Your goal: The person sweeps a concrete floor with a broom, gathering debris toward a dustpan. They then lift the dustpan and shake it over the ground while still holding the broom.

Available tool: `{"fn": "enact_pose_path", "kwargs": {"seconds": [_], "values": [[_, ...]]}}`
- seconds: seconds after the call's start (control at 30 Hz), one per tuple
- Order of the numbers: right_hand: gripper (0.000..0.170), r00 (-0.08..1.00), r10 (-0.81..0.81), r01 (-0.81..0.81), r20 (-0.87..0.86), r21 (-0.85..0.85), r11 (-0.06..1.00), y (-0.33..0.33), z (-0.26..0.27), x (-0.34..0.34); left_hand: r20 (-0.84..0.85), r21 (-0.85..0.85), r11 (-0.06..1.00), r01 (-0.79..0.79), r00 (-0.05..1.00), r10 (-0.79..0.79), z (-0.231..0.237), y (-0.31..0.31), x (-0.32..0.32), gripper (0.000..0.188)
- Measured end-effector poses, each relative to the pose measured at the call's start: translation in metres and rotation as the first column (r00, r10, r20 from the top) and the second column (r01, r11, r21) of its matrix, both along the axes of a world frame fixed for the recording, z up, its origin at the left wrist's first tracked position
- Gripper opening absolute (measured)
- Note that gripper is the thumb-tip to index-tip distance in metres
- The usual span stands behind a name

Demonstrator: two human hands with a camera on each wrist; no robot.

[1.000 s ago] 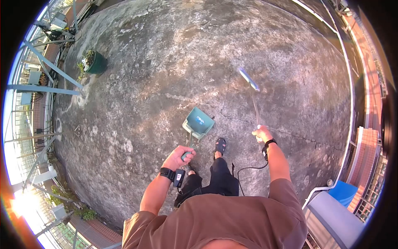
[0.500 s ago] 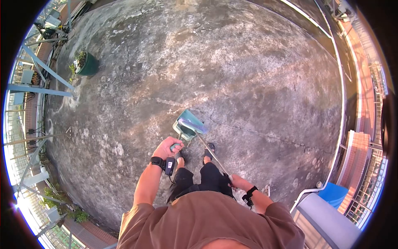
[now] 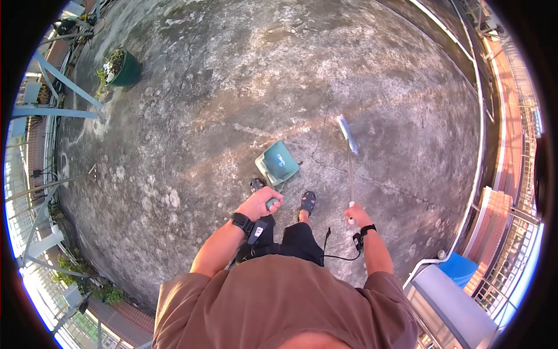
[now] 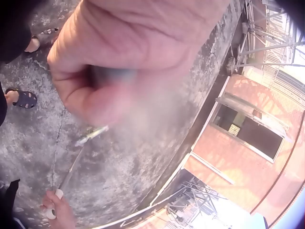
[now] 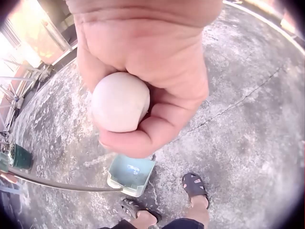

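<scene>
The left hand (image 3: 261, 203) grips the green handle end (image 3: 271, 203) of a teal dustpan (image 3: 281, 161), whose pan is near the feet with a small pale patch inside. The right hand (image 3: 358, 216) is curled round the white end of a long stick (image 3: 350, 174); its narrow blue-white head (image 3: 347, 134) is on or just over the concrete, right of the dustpan and apart from it. In the right wrist view the right hand (image 5: 147, 71) wraps the round white knob (image 5: 120, 102). The left hand (image 4: 128, 57) is blurred in the left wrist view, fingers curled round the handle.
A green plant pot (image 3: 126, 70) stands at the upper left of the cracked concrete floor (image 3: 221, 87). Blue metal struts (image 3: 67, 81) edge the left side. A white pipe (image 3: 480, 116) runs along the right, with a blue object (image 3: 458, 269) at the lower right. Sandalled feet (image 3: 308, 202) are below.
The stick's head was over the dustpan half a second ago and is now out to its right. The right hand has moved forward and right; the left still holds the dustpan, now slightly further right in view.
</scene>
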State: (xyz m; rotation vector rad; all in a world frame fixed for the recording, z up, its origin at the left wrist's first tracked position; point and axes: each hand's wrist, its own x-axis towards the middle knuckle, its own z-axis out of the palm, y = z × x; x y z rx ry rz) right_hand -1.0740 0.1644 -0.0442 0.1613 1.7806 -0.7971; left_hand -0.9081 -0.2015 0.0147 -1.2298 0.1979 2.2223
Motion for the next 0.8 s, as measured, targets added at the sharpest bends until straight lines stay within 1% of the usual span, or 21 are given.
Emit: {"fn": "enact_pose_path", "kwargs": {"seconds": [0.03, 0.1, 0.17, 0.23, 0.27, 0.33, 0.37, 0.43, 0.5, 0.57, 0.63, 0.7, 0.77, 0.8], "values": [[0.007, 1.000, -0.002, 0.002, 0.012, -0.003, 1.000, -0.011, -0.012, 0.016, 0.012, -0.003, 1.000, 0.002, 1.000, -0.002, -0.001, -0.002, 0.001, 0.010], [0.010, 0.992, 0.015, -0.024, 0.124, 0.075, 0.997, -0.040, -0.026, 0.061, -0.040, -0.062, 0.998, -0.020, 0.999, 0.017, -0.001, -0.006, -0.004, 0.007], [0.008, 0.977, 0.178, -0.191, 0.119, 0.111, 0.975, -0.060, -0.001, 0.104, -0.037, -0.071, 0.997, 0.009, 0.999, -0.012, -0.002, -0.009, -0.008, 0.007], [0.006, 0.936, 0.035, -0.090, 0.351, 0.144, 0.985, -0.072, 0.045, 0.129, -0.026, -0.082, 0.995, 0.049, 0.998, -0.052, -0.001, -0.011, -0.014, 0.007], [0.006, 0.939, 0.030, -0.087, 0.342, 0.155, 0.984, -0.063, 0.051, 0.134, -0.036, -0.072, 0.996, 0.050, 0.998, -0.053, 0.003, -0.013, -0.019, 0.007], [0.009, 0.922, 0.076, -0.076, 0.381, -0.017, 0.997, -0.045, 0.065, 0.141, -0.037, -0.116, 0.993, 0.038, 0.998, -0.043, 0.011, -0.013, -0.024, 0.008], [0.009, 0.923, 0.082, -0.085, 0.375, -0.008, 0.996, -0.048, 0.081, 0.138, -0.044, -0.107, 0.994, 0.029, 0.998, -0.034, 0.008, -0.012, -0.027, 0.008], [0.012, 0.922, -0.157, 0.148, 0.353, 0.052, 0.988, -0.055, 0.111, 0.136, -0.048, -0.081, 0.997, 0.009, 0.999, -0.013, 0.005, -0.014, -0.028, 0.009], [0.016, 0.923, -0.172, 0.165, 0.344, 0.051, 0.985, -0.050, 0.115, 0.126, -0.081, -0.082, 0.997, -0.011, 0.997, 0.005, 0.011, -0.017, -0.025, 0.009], [0.018, 0.983, -0.093, 0.083, 0.157, 0.073, 0.994, -0.057, 0.119, 0.104, -0.112, -0.083, 0.996, -0.024, 0.994, 0.015, 0.016, -0.019, -0.019, 0.009], [0.020, 1.000, -0.023, 0.023, 0.006, 0.035, 0.999, -0.054, 0.098, 0.073, -0.066, -0.031, 0.999, -0.006, 0.998, 0.004, 0.015, -0.021, -0.011, 0.009], [0.020, 0.990, 0.038, -0.035, -0.139, 0.027, 0.999, -0.067, 0.079, 0.034, -0.063, -0.047, 0.999, -0.026, 0.998, 0.023, 0.024, -0.027, -0.003, 0.009], [0.019, 0.996, -0.006, -0.003, -0.093, -0.099, 0.995, -0.075, 0.042, -0.008, -0.050, -0.066, 0.997, -0.047, 0.998, 0.043, 0.026, -0.034, 0.006, 0.009], [0.017, 0.995, -0.056, 0.051, -0.081, -0.064, 0.997, -0.092, 0.036, -0.025, -0.035, -0.004, 0.991, -0.133, 0.991, 0.132, 0.025, -0.036, 0.009, 0.008]]}}
